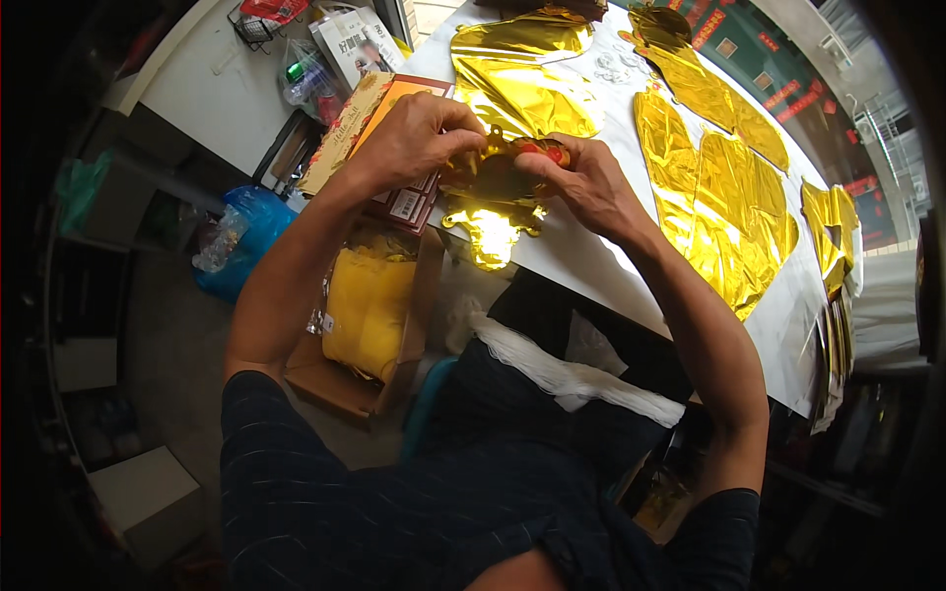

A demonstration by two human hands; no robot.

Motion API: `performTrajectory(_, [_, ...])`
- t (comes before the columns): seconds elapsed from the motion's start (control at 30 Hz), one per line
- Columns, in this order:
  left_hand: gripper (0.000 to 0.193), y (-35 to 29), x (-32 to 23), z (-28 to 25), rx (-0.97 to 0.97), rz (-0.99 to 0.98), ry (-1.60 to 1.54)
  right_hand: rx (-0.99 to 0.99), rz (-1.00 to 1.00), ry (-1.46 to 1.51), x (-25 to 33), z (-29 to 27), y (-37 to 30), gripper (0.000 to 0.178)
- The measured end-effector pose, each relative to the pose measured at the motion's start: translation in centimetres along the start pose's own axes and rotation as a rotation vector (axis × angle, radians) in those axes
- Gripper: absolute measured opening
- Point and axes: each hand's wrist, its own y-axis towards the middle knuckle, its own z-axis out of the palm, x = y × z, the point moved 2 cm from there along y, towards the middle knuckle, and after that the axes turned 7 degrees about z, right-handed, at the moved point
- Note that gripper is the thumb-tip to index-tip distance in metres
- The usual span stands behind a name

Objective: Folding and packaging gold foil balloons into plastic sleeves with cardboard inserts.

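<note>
My left hand (pixel 419 138) and my right hand (pixel 581 177) meet over the near edge of a white table (pixel 591 271). Together they grip a small shiny gold foil piece (pixel 493 202) with red parts; its lower flap hangs down past the table edge and glares in the light. My right thumb presses on the red part at the top. Flat gold foil shapes (pixel 714 197) lie spread on the table beyond my hands, another gold foil sheet (pixel 522 69) just behind the left hand.
An open cardboard box (pixel 389 379) holding yellow bagged material (pixel 367 310) stands on the floor at my left. A bundle of white string (pixel 572 374) lies across my lap. Flat boxes (pixel 355 118), a blue bag (pixel 246 236) and a white counter (pixel 212 89) are at left.
</note>
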Motion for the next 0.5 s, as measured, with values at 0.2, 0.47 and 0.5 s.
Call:
performTrajectory(0.2, [0.02, 0.5, 1.1, -0.1, -0.055, 0.044, -0.055, 0.004, 0.052, 0.03, 0.5, -1.3, -0.2, 0.025])
performTrajectory(0.47, [0.019, 0.9, 1.0, 0.3, -0.022, 0.123, 0.066, -0.09, -0.043, 0.049, 0.6, -1.8, 0.5, 0.022])
performTrajectory(0.5, [0.02, 0.9, 1.6, 0.3, -0.053, 0.137, 0.097, -0.087, -0.044, -0.043, 0.7, -1.9, 0.5, 0.027])
